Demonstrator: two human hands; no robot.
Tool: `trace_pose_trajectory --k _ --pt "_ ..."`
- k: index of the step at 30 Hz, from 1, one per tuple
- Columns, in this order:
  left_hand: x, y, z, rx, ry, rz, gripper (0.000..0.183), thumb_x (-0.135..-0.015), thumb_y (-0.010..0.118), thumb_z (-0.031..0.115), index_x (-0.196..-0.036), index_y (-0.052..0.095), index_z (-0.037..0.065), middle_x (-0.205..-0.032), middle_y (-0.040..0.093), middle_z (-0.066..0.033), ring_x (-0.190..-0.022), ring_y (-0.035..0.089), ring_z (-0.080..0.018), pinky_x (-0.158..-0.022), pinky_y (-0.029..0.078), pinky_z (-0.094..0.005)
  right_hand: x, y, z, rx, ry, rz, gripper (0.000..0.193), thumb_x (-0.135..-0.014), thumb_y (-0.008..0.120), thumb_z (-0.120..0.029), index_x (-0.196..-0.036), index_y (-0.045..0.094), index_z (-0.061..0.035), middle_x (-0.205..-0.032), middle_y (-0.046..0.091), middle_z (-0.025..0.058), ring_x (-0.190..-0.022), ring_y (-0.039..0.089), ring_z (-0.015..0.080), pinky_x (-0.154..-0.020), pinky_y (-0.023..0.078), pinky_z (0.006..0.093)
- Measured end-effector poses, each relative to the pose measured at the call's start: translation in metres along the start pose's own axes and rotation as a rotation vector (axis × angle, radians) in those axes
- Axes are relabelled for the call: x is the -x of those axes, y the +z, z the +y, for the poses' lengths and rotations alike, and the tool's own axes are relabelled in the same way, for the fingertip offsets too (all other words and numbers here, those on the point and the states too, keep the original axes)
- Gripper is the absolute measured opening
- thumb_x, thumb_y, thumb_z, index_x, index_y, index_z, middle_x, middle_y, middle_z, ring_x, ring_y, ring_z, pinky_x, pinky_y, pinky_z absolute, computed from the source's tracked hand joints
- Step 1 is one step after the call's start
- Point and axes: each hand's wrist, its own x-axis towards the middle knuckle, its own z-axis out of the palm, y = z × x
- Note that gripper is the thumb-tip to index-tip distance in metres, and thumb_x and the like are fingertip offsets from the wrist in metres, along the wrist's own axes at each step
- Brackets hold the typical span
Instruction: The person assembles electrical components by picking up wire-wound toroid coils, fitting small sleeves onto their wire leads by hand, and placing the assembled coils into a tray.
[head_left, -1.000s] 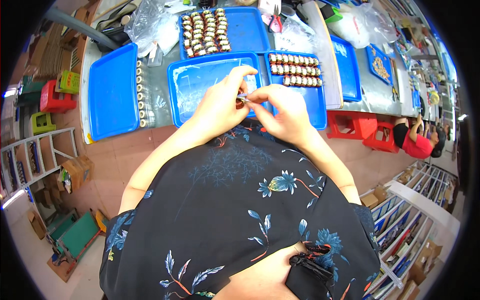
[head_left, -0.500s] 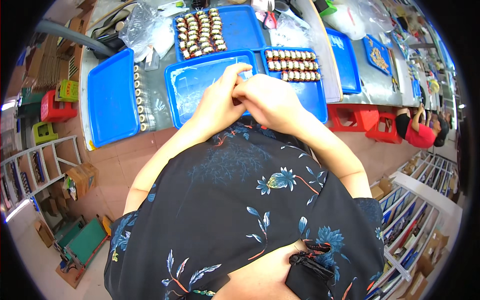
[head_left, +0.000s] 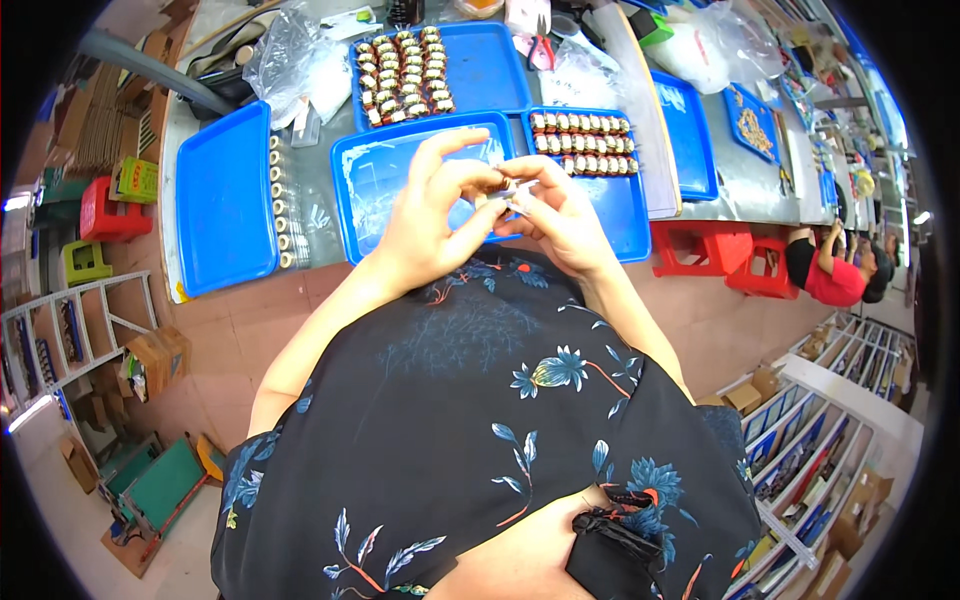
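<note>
Above the front blue tray (head_left: 345,200), both hands meet over a small part (head_left: 507,190) with a white, thin piece and a brownish bit. My left hand (head_left: 438,205) pinches it between thumb and forefinger, other fingers raised. From the right, my right hand (head_left: 560,215) grips the same part with its fingertips, which partly hide it. Short white strips lie in the tray underneath. Beyond it, several rows of wound coils (head_left: 405,75) with cream and dark red bands fill the left of another blue tray (head_left: 485,65). More coils (head_left: 583,143) sit in three rows in the right blue tray (head_left: 625,215).
At the left, a blue tray (head_left: 225,200) lies beside a column of small white spools (head_left: 277,205). Clear plastic bags (head_left: 300,60) and red-handled pliers (head_left: 541,50) lie toward the back. Red stools (head_left: 700,245) stand under the bench at right, near a person in red (head_left: 838,275).
My hands have drawn slightly apart and turned, the right moving to the right with its fingers opening toward the left, so the small part between them now shows.
</note>
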Motion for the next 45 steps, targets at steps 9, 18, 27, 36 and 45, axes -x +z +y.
trace_pose_trajectory --k 9,18,27,36,45 --pt "0.002 -0.007 0.005 -0.168 0.060 -0.001 0.017 -0.075 0.074 0.009 -0.091 0.071 0.008 -0.113 0.063 -0.0120 -0.103 0.063 -0.0274 -0.087 0.050 -0.0357 0.005 0.003 0.017 -0.033 -0.192 0.064 0.042 -0.087 0.064 0.000 -0.123 0.043 0.0003 -0.119 0.052 0.0138 -0.105 0.060 0.0227 -0.088 0.053 0.0347" --pt "0.010 -0.007 0.010 -0.158 0.046 0.005 0.018 -0.074 0.074 0.007 -0.091 0.071 0.008 -0.116 0.064 -0.0133 -0.104 0.063 -0.0275 -0.087 0.051 -0.0361 0.009 0.002 0.019 0.034 -0.256 0.043 0.041 -0.084 0.065 0.004 -0.118 0.044 0.0009 -0.119 0.052 0.0141 -0.106 0.060 0.0230 -0.090 0.052 0.0343" --pt "0.019 -0.001 0.005 -0.043 -0.037 0.041 0.017 -0.073 0.074 0.005 -0.090 0.072 0.007 -0.116 0.064 -0.0148 -0.096 0.066 -0.0241 -0.079 0.054 -0.0325 0.012 0.007 0.026 0.101 -0.358 0.078 0.036 -0.084 0.064 0.006 -0.114 0.046 0.0014 -0.114 0.055 0.0144 -0.104 0.061 0.0218 -0.090 0.053 0.0347" --pt "0.018 0.001 0.002 -0.108 0.015 0.045 0.016 -0.074 0.073 0.006 -0.089 0.072 0.006 -0.110 0.066 -0.0146 -0.097 0.066 -0.0259 -0.083 0.053 -0.0353 0.013 0.008 0.033 0.054 -0.324 0.113 0.031 -0.086 0.062 0.005 -0.112 0.045 0.0024 -0.112 0.058 0.0160 -0.101 0.063 0.0217 -0.086 0.055 0.0345" --pt "0.022 0.009 -0.004 0.017 -0.115 0.098 0.015 -0.076 0.072 0.005 -0.091 0.071 0.005 -0.107 0.066 -0.0145 -0.094 0.067 -0.0237 -0.078 0.054 -0.0321 0.012 0.007 0.037 0.061 -0.276 0.131 0.027 -0.089 0.060 0.003 -0.111 0.043 0.0027 -0.114 0.058 0.0183 -0.097 0.065 0.0220 -0.085 0.056 0.0342"
